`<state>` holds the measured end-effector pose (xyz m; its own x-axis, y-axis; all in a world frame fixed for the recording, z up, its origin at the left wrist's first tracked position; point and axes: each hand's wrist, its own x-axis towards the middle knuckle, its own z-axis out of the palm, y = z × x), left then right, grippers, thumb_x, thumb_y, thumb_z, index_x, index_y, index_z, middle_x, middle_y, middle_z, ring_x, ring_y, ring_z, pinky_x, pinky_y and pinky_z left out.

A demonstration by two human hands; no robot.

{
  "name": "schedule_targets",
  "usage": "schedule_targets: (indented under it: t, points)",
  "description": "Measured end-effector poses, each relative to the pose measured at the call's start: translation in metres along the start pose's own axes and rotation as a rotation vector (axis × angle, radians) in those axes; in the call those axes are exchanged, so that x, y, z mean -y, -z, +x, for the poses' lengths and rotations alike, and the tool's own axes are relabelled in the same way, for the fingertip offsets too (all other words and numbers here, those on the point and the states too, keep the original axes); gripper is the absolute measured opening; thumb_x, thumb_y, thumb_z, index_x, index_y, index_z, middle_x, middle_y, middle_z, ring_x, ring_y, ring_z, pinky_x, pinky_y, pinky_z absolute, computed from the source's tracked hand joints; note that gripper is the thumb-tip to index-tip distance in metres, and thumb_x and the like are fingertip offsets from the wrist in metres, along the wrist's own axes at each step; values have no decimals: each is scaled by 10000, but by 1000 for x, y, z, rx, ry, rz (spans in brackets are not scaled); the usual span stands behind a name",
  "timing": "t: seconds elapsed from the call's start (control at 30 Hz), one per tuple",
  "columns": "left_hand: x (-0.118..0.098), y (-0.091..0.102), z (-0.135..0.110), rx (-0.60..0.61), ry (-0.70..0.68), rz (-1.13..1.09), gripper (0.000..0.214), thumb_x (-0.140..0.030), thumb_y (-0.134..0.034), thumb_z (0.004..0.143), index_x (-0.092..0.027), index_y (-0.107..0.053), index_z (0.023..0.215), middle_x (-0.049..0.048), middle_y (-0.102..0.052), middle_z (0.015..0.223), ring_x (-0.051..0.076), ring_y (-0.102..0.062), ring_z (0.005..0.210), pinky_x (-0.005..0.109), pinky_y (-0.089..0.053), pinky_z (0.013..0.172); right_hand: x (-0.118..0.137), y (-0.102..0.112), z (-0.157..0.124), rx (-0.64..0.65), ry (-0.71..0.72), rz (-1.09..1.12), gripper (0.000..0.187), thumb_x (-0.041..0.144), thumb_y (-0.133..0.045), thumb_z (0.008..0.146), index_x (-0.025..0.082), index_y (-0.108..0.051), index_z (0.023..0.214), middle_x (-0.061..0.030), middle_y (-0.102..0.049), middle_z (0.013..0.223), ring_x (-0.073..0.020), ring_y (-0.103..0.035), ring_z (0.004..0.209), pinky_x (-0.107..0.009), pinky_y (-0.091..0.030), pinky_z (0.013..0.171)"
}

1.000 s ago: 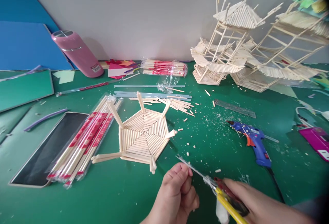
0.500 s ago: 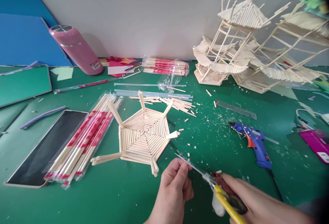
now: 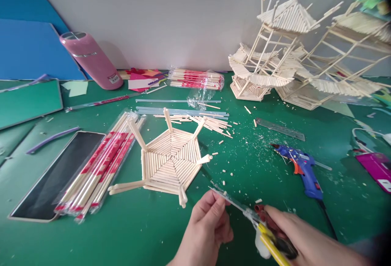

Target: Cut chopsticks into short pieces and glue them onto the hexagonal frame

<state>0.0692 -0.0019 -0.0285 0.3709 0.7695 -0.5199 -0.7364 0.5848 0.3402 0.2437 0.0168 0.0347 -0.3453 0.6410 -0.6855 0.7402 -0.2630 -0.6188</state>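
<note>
My right hand (image 3: 302,231) is wrapped round a long, thin-bladed tool (image 3: 270,243) with a yellow handle part and a dark red-brown part. Its narrow grey blade reaches left to the fingertips of my left hand (image 3: 210,221). Thumb and forefinger there are pinched together beside the blade; what lies between them is too small to make out. A whitish rounded piece (image 3: 262,245) shows under the tool. Left of my hands rests a hexagonal wooden-stick panel (image 3: 171,158) with stick posts rising outward from its corners.
A blue glue gun (image 3: 301,164) and a clear ruler (image 3: 281,129) lie at right. Stick towers (image 3: 265,62) stand behind. Wrapped stick bundles (image 3: 100,164), a dark flat panel (image 3: 58,176) and a pink bottle (image 3: 91,60) are at left. Cut sticks (image 3: 210,125) and crumbs are scattered centrally.
My right hand and the tool have shifted slightly right and down. My left hand keeps its pinch, nearly in place. The stick panel has not moved.
</note>
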Motion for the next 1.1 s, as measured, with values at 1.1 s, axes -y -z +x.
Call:
schedule_targets:
  t: [1.1]
  points:
    - [2, -3, 1, -130, -19, 64, 293, -383, -672, 715, -169, -485, 645, -130, -227, 375, 23, -185, 330, 203, -179, 407, -23, -13, 19, 227, -251, 233, 226, 260, -567, 573, 223, -377, 457, 75, -292, 436, -88, -331, 428, -204, -248, 392]
